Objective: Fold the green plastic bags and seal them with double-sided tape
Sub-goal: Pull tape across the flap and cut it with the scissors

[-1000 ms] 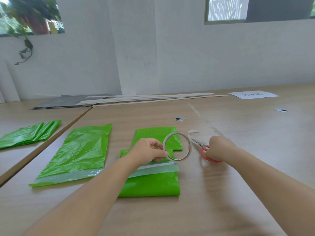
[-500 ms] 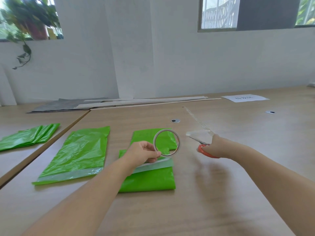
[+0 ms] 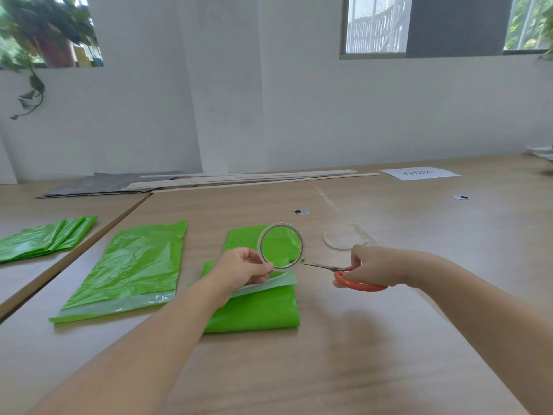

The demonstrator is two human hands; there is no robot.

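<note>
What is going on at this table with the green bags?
A person is working on green plastic bags. The left hand holds a tape roll upright above a folded green bag, and the right hand grips orange-handled scissors, blades pointing at the roll. A second bag lies flat further left.

Even daylight from high windows (image 3: 374, 25) floods the white-walled room. A soft, smeared shadow lies on the wooden counter (image 3: 353, 348) below the right forearm (image 3: 478, 310). The green bags (image 3: 134, 265) carry a mild sheen. Wide-angle distortion bends the edges, and the near foreground is blurred.
</note>
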